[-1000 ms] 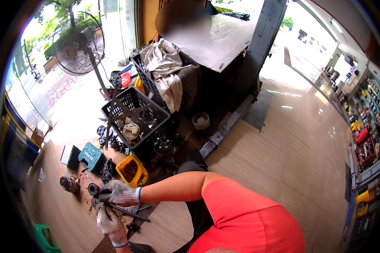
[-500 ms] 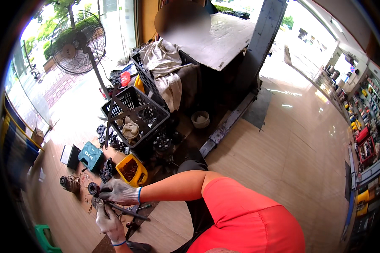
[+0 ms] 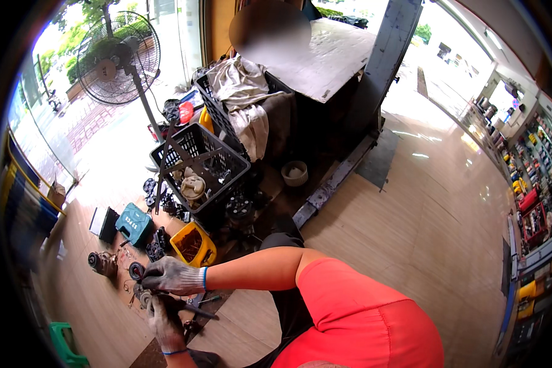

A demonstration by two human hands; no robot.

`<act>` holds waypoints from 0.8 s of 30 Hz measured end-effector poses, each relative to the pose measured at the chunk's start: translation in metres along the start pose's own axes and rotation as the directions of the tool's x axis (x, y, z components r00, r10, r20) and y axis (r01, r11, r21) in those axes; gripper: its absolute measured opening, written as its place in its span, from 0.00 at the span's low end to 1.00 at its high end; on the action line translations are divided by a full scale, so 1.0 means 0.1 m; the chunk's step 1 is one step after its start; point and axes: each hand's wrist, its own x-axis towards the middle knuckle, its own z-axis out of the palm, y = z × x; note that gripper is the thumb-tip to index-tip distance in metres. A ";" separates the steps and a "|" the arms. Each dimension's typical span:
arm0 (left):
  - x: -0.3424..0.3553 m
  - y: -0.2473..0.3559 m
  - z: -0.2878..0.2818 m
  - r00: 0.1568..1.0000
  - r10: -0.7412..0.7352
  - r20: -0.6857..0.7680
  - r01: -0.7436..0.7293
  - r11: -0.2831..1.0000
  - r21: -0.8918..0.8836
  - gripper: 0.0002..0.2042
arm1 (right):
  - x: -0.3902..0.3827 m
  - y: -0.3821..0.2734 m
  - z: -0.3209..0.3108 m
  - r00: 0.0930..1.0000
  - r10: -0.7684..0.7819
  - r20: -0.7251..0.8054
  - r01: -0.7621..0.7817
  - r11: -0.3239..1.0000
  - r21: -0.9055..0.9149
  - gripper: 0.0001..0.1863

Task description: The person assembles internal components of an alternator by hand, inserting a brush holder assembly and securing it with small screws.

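The metal part [image 3: 144, 298], over the brown sheet [image 3: 122, 262] near its left edge, is best kept steady by the right hand [image 3: 173, 276], whose fingers appear closed on it; what is gripped by the left hand [image 3: 165, 322], fingers curled, cannot be told. Since the earlier frame, the left glove's darkened side has been turned into view.

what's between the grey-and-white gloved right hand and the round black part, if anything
Nothing visible: the gloved right hand is close beside the round black part; whether they touch is unclear.
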 end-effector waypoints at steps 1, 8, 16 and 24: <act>0.00 0.03 0.02 0.998 0.058 -0.029 -0.053 0.988 0.148 0.15 | -0.01 0.00 -0.01 1.000 0.000 0.004 0.000 1.000 -0.028 0.11; 0.00 0.09 0.10 0.765 0.610 0.208 -0.344 0.113 0.932 0.14 | -0.06 0.12 -0.04 0.994 -0.101 -0.032 0.094 0.979 -0.180 0.11; -0.06 0.12 0.04 0.976 -0.176 0.130 0.206 0.938 -0.280 0.17 | 0.02 0.00 0.01 0.990 0.119 0.077 -0.127 0.985 0.118 0.14; -0.12 0.35 0.23 0.890 0.455 0.043 -0.311 0.535 0.785 0.08 | -0.06 -0.03 -0.05 0.999 0.032 0.042 -0.027 0.993 -0.113 0.11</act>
